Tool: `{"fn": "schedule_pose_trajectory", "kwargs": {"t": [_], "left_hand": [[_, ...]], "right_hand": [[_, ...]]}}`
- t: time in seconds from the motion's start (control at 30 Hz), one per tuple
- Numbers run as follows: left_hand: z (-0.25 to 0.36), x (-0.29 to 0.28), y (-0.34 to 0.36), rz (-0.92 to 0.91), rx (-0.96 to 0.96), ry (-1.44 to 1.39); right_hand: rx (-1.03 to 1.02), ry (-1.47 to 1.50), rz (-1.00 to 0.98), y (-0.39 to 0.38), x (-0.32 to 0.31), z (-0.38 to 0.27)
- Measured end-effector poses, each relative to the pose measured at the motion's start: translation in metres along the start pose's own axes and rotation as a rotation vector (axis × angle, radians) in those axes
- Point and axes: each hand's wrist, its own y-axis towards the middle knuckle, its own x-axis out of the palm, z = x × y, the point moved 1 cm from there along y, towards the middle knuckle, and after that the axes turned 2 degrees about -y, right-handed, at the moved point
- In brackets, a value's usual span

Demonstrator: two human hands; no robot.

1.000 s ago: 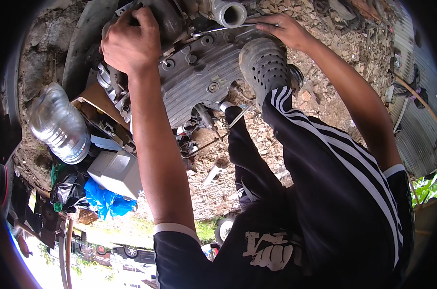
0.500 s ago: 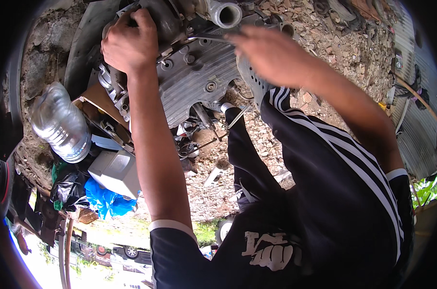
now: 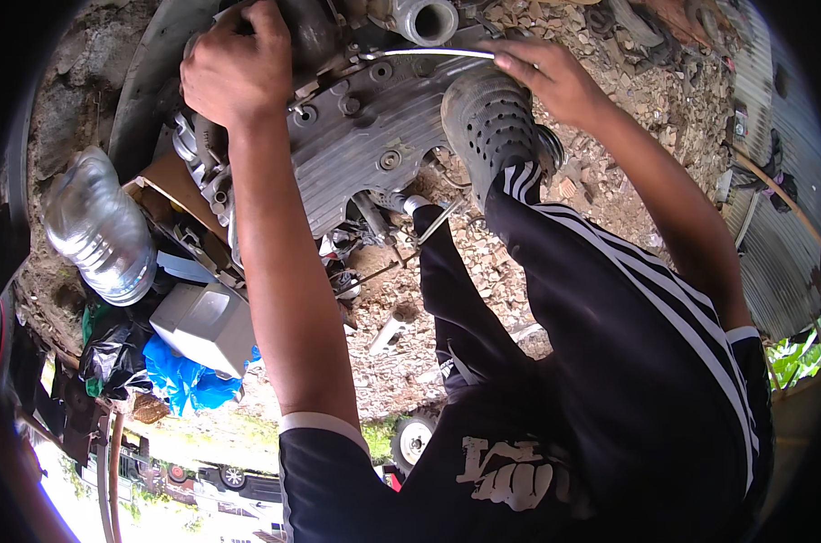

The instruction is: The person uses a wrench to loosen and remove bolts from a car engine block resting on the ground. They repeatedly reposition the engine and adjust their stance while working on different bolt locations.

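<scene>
A thin, shiny wrench reaches across the upper part of a grey ribbed metal engine cover. My right hand grips its right end between thumb and fingers. The wrench's left end meets a fastener beside a dark rounded part. My left hand is closed at the upper left of the engine, against that part; what lies inside its fingers is hidden. A grey perforated clog on my foot rests by the cover's right edge, below the wrench.
An open metal pipe end juts out above the wrench. To the left lie a clear plastic bottle, a cardboard box, a white container and a blue plastic bag. Rubble covers the ground at right, near corrugated sheeting.
My right hand has moved right and slightly up, swinging the wrench's right end upward. The clog shows more fully now. My left hand keeps its place on the engine.
</scene>
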Motion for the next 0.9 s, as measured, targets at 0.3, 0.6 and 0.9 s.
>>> {"fn": "schedule_pose_trajectory", "kwargs": {"t": [0.3,0.6,0.9], "left_hand": [[0.0,0.003,0.001,0.03,0.037,-0.078],[0.002,0.0,0.0,-0.017,-0.03,-0.033],[0.028,-0.017,-0.002,0.066,0.082,-0.088]], "right_hand": [[-0.011,0.0,0.019,0.042,0.019,0.075],[-0.013,0.199,-0.121,0.059,0.004,0.079],[0.085,0.232,-0.137,0.077,0.035,0.086]]}}
